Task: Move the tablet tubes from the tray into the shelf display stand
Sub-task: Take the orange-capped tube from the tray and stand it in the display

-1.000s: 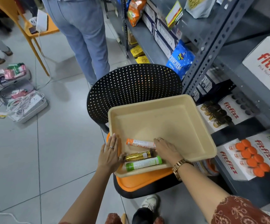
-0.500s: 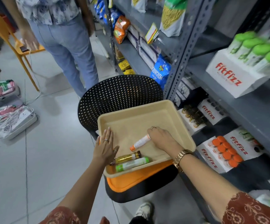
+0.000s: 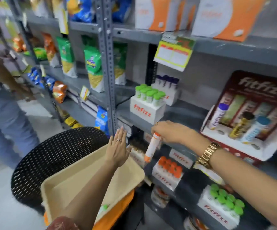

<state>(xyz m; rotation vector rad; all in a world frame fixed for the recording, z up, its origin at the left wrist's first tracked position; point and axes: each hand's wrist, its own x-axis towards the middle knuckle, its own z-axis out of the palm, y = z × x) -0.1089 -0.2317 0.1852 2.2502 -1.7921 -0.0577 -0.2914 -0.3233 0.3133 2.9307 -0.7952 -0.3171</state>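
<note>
The orange-capped tube point(image 3: 151, 146), which lay in the tray point(image 3: 78, 178) a moment earlier, was now held clenched in the right hand point(image 3: 170, 131), lifted clear and hanging cap-down before the shelf. The left hand point(image 3: 117, 146) was raised open and empty above the tray, where a green-capped tube point(image 3: 103, 209) remained. The red display stand point(image 3: 243, 123) stood well to the right, three tubes already in it.

A white tube point(image 3: 151, 146) with orange ends is seen. The tray point(image 3: 84, 178) is beige, set on a black perforated chair point(image 3: 51, 156) with an orange seat. White stands point(image 3: 146, 110) are lettered in red and topped by green caps point(image 3: 150, 92). The shelving point(image 3: 107, 63) is grey; a gold watch point(image 3: 208, 154) is worn.
</note>
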